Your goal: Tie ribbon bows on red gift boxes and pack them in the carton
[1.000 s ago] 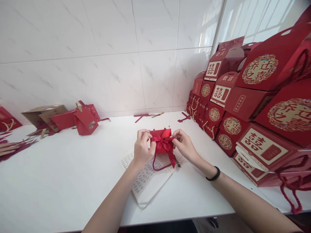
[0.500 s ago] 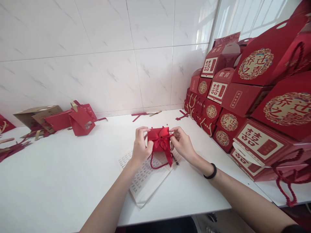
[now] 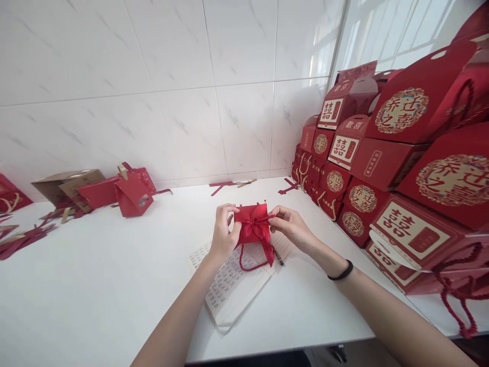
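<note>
Between my hands is a small red gift box [image 3: 244,237] with a twisted cord handle [image 3: 250,268] hanging on its near side. A shiny red ribbon [image 3: 263,235] is tied in a bow across its front, one tail trailing down. My left hand [image 3: 226,229] is closed round the box's left side, thumb at the bow. With thumb and fingers, my right hand [image 3: 287,222] pinches the ribbon's right end. Under the box lies a sheet of handwritten paper [image 3: 233,306], and a dark pen [image 3: 279,259] rests at its right side, partly hidden.
Stacked red gift boxes [image 3: 397,163] fill the right side. At the left stand a small red box [image 3: 132,196] and a brown box [image 3: 57,183], near ribbon scraps [image 3: 26,242]. More scraps [image 3: 229,184] lie by the tiled wall [image 3: 171,132]. The white table's [image 3: 114,285] front edge is close.
My right hand has drawn the ribbon end slightly outward to the right. My left hand stays on the box. The whole view has shifted slightly.
</note>
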`<state>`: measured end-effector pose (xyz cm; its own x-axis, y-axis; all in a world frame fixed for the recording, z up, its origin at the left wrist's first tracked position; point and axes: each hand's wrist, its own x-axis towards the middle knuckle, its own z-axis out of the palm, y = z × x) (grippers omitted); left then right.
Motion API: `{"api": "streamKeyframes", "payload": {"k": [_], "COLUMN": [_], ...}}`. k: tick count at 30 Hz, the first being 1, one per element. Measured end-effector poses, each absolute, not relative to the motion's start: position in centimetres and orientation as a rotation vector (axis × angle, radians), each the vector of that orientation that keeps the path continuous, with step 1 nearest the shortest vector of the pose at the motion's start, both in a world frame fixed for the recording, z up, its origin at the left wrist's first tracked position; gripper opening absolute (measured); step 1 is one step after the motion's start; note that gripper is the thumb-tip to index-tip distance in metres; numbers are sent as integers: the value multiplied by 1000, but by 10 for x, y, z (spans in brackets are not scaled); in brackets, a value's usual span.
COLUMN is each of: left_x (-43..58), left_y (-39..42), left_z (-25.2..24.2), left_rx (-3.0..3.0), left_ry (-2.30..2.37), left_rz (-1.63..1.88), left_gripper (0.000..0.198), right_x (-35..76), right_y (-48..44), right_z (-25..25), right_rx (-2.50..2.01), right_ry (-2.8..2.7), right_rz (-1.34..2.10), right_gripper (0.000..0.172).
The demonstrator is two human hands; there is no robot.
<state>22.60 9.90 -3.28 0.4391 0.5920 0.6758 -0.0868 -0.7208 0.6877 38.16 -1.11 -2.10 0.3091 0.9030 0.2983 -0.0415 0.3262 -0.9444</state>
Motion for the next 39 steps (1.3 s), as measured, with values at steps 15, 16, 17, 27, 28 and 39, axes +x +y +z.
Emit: {"api": "streamKeyframes", "payload": {"k": [15,16,17,27,28,39], "left_x": [226,226,227,225,225,225], "left_y": [97,97,97,98,98,97], "left_z": [-29,-29,-29,-24,-24,-25], "left_rx": [2116,2147,2172,2117,2103,2106], "left_ry": [459,465,471,449,453,457], "left_rz": [1339,1341,1344,1228,1227,1235], "left_gripper": [20,21,21,11,10,9], "right_x": [381,381,381,376,376,388], "right_y": [-15,-16,-16,-11,-11,-13], "right_z": [-19,-19,-19,-19,-19,-17], "right_rx": [-911,-916,-916,-952,-957,-1025], "right_ry": [-970,-981,-989,-879,-873,-965], "right_rz": [1037,1045,1051,959,945,927], "right_gripper": [46,46,45,39,39,38]}}
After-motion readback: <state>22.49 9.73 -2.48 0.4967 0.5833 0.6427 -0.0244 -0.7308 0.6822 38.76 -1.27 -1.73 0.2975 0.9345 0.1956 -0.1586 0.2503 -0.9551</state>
